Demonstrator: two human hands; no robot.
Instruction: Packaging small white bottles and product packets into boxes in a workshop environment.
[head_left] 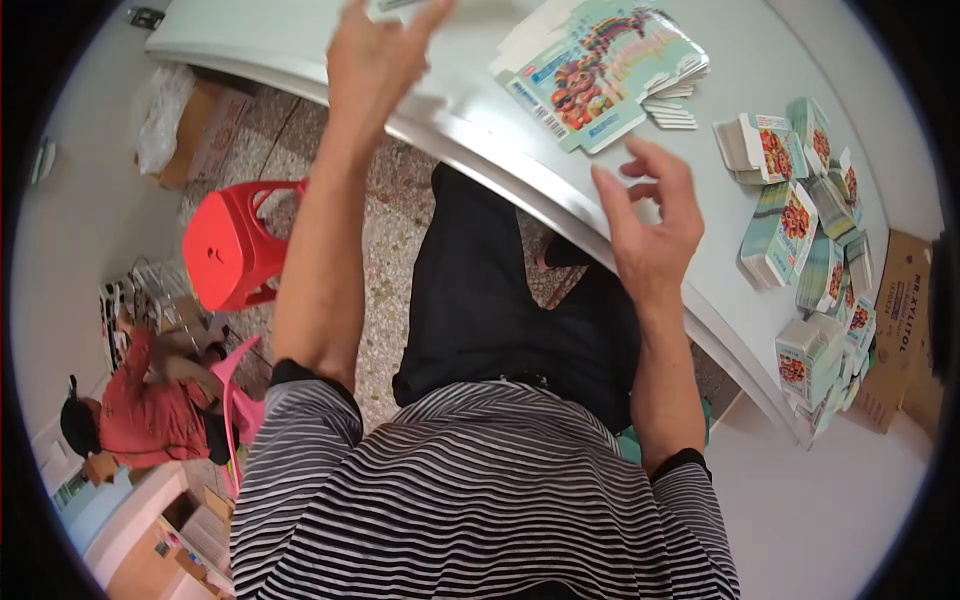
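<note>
My right hand (655, 215) hovers at the table's near edge, thumb and fingers curled but apart, holding nothing. Just beyond its fingertips lies a fanned stack of flat, unfolded cartons (585, 85), pale green with colourful cartoon prints. My left hand (378, 60) is over the table to the left of that stack, its thumb stretched away from the fingers. The upper frame edge cuts off some of its fingertips. A thin, pale strip (398, 3) shows between thumb and fingers; whether they touch it is unclear.
Bundles of folded cartons (780, 235) are piled along the right of the white table (450, 95). A brown cardboard box (897, 330) stands beyond its right edge. On the left are a red stool (225, 250) and a seated person (150, 400) on a pink chair.
</note>
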